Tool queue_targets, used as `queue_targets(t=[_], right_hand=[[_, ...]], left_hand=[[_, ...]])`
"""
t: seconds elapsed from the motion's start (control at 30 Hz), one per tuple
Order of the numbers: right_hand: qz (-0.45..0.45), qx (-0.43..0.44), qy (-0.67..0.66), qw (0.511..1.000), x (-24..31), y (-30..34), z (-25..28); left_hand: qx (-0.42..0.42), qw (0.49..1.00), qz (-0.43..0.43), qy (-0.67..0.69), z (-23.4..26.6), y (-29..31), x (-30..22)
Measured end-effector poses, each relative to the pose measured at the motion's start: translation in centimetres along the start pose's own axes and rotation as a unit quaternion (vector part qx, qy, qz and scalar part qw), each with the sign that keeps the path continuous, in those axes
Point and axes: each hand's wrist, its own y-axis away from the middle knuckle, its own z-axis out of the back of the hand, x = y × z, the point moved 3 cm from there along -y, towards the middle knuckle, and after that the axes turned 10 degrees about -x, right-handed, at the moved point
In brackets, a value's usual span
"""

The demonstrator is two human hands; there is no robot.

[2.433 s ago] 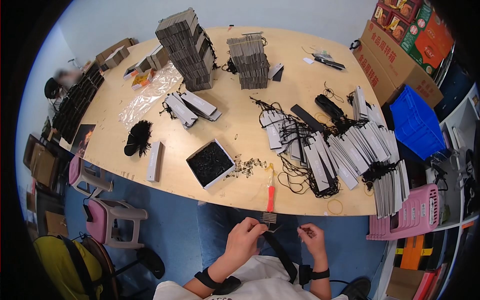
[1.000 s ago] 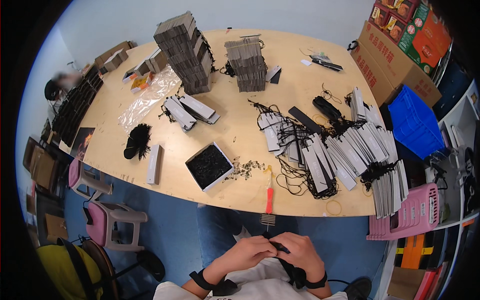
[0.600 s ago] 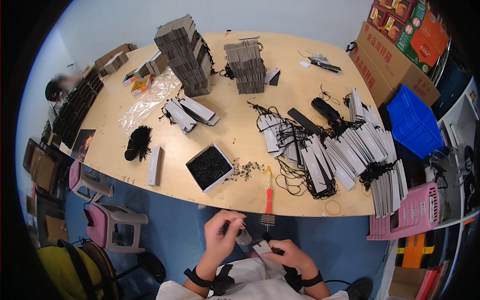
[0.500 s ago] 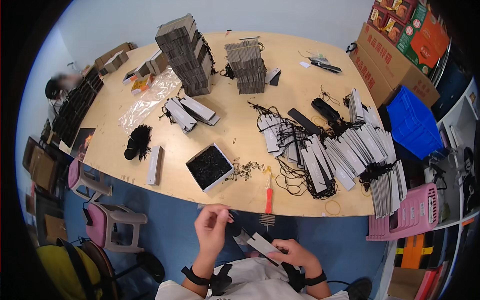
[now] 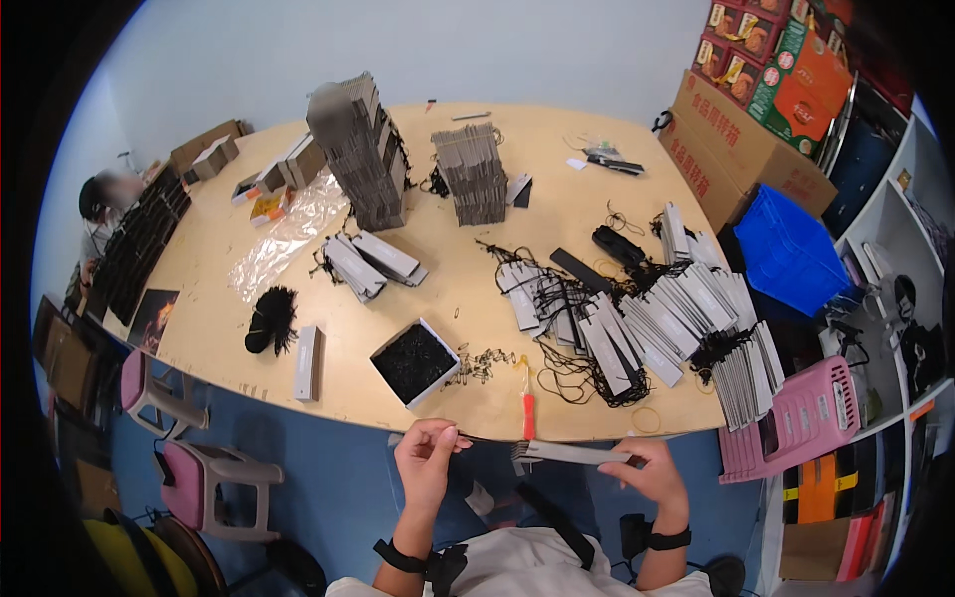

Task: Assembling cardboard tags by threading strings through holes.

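My right hand [image 5: 652, 473] pinches one end of a slim grey card tag [image 5: 575, 454], seen nearly edge-on. The tag's far end meets a small ridged piece [image 5: 519, 452] at the table's front edge, just below a red-handled tool [image 5: 528, 413]. To the left, my left hand [image 5: 428, 468] is raised at the edge with thumb and fingertips together; anything between them is too small to make out. Beyond it stands a white box [image 5: 451, 386] of small black pieces, with several loose black clips [image 5: 485, 362] spilled beside it.
Tags with black cords [image 5: 607, 343] cover the right of the table [image 5: 438, 298]. Tall stacks of grey tags [image 5: 363, 164] stand at the back. A black cord bundle [image 5: 269, 320] lies left. A blue crate [image 5: 791, 254] and pink basket [image 5: 796, 418] flank the right side. Another person sits far left.
My right hand has moved right and up, bringing the tag from near my lap to the table's front edge. The left hand has shifted slightly downward, still pinched. The whole view has tilted a little.
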Motion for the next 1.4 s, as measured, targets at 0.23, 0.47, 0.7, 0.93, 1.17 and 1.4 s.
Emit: queue_targets(t=[0.23, 0.47, 0.7, 0.93, 1.17, 1.4], right_hand=[[0.030, -0.062, -0.146, 0.987, 2.5, -4.0, 1.0], [0.031, -0.210, -0.226, 0.951, 0.3, -9.1, 1.4], [0.033, -0.286, 0.069, 0.955, -2.6, -8.6, 1.3], [-0.035, -0.308, 0.352, 0.883, 1.5, -7.9, 0.7], [0.173, -0.341, 0.398, 0.834, 1.5, -11.0, -0.5], [0.156, -0.307, 0.378, 0.859, 0.6, -12.7, -1.4]], left_hand=[[-0.037, 0.995, -0.078, -0.058, -0.8, -1.3, 0.8], [0.071, 0.857, -0.336, -0.383, -0.2, -0.7, 0.9], [0.110, 0.853, -0.337, -0.382, -0.6, -1.0, 0.8], [0.108, 0.850, -0.344, -0.385, -0.6, -1.1, 0.9], [0.119, 0.850, -0.328, -0.394, -1.2, -0.9, 1.2], [0.109, 0.850, -0.322, -0.402, -1.2, -0.9, 1.1]])
